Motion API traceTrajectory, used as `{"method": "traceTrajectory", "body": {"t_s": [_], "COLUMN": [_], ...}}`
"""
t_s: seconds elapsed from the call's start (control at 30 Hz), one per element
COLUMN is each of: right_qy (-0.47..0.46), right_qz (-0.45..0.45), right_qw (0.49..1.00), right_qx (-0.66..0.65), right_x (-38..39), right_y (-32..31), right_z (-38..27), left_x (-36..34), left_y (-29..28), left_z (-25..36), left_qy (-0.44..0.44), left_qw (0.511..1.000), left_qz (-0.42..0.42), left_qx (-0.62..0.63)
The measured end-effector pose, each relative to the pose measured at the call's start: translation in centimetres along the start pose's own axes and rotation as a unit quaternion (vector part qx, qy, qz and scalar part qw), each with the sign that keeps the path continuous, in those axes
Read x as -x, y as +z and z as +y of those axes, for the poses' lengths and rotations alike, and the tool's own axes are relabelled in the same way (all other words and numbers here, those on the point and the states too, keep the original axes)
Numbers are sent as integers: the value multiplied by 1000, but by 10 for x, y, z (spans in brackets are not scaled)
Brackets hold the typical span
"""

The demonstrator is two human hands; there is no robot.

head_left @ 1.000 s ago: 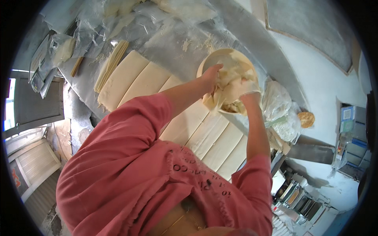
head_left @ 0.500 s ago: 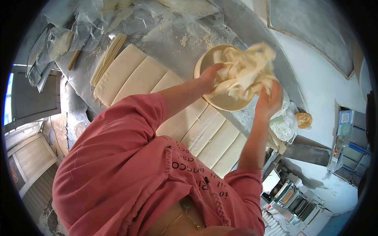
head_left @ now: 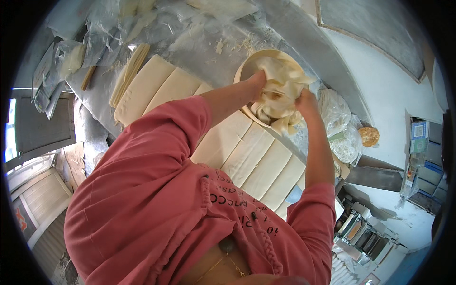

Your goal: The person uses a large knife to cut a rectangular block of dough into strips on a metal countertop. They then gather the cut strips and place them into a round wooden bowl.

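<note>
Pale, floppy dough strips (head_left: 280,92) lie heaped in a round cream-coloured basin (head_left: 243,64), with a few ends hanging over its near rim. My left hand (head_left: 258,86) is at the basin's left side, its fingers closed into the edge of the dough. On the right side, my right hand (head_left: 306,102) grips the strips, fingers partly hidden by folds. Beside the basin and in front of me, flat slabs of pale dough (head_left: 254,154) lie in neat rows on the table. My forearms hide part of these rows.
Clear plastic bags (head_left: 339,114) with pale contents stand right of the basin, next to a round golden flatbread (head_left: 368,137). Stacked dough sheets (head_left: 129,75) and more plastic bags (head_left: 102,40) are at the left. A roller machine (head_left: 363,235) stands at the lower right.
The dough strips, raised and spread to the right, have come down into the basin. My right hand has moved left and slightly up, nearer my left hand.
</note>
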State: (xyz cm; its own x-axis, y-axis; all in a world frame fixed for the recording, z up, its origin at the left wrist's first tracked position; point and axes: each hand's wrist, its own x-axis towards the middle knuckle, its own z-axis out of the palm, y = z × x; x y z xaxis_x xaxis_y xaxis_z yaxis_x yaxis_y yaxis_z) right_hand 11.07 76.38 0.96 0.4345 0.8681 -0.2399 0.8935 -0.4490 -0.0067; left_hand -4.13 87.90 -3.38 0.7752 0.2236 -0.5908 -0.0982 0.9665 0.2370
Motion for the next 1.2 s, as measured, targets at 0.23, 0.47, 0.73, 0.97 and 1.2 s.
{"method": "traceTrajectory", "body": {"t_s": [0.23, 0.47, 0.73, 0.97, 1.2], "right_qy": [-37, 132, -42, 21, -71], "right_qz": [187, 130, 508, 43, 445], "right_qw": [932, 578, 785, 975, 840], "right_qx": [-309, -795, -351, -217, -302], "right_x": [1, 22, 72, 31, 61], "right_y": [10, 5, -113, 20, -69], "right_z": [44, 28, -35, -36, -32], "left_x": [-16, -4, 15, -19, 43], "left_y": [-2, 1, 6, -36, 20], "left_z": [2, -3, 30, -7, 16], "left_qy": [84, 16, 139, -28, 139], "left_qw": [992, 991, 958, 999, 979], "left_qz": [-98, -131, -220, 33, 100], "left_qx": [-17, 28, -124, 3, -114]}}
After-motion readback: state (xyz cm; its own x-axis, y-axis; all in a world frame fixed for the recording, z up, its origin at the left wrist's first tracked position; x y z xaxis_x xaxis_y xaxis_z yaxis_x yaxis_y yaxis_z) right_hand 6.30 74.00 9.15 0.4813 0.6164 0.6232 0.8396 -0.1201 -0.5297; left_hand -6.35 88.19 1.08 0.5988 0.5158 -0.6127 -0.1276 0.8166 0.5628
